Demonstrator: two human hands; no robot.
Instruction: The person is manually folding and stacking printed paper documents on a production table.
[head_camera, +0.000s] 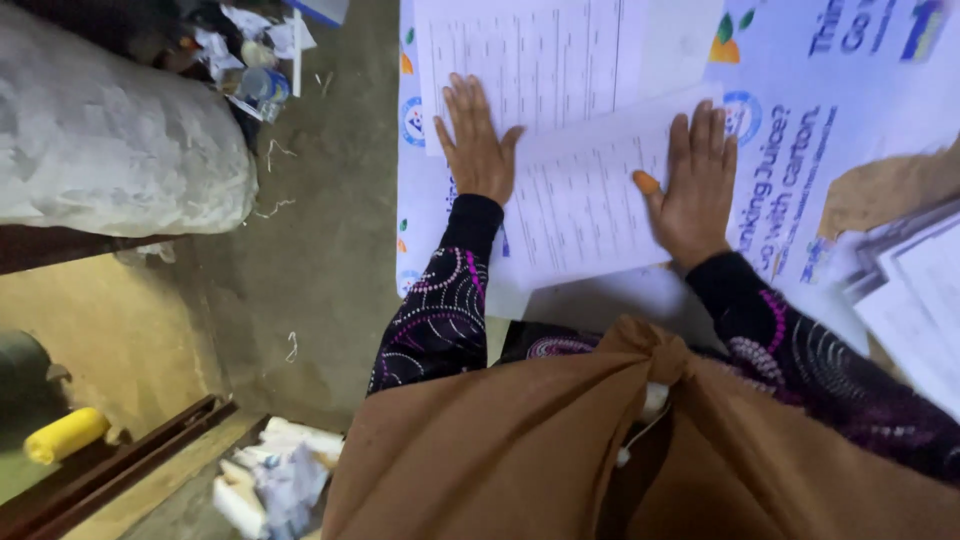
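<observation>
My left hand (476, 143) lies flat, fingers together, on a white printed form sheet (535, 55) at the far side of the table. My right hand (696, 185) presses flat on a second white form sheet (585, 205) that overlaps the first at a slant. Both sheets rest on a large pale printed poster (800, 150) covering the table. Neither hand grips anything. My sleeves are dark with purple and white swirls, and a brown cloth (520, 440) hangs in front of me.
A stack of papers (915, 290) sits at the right edge. Left of the table is bare concrete floor, with a large grey sack (110, 130), scattered litter (250, 60), a yellow roll (65, 435) and crumpled paper (280, 480).
</observation>
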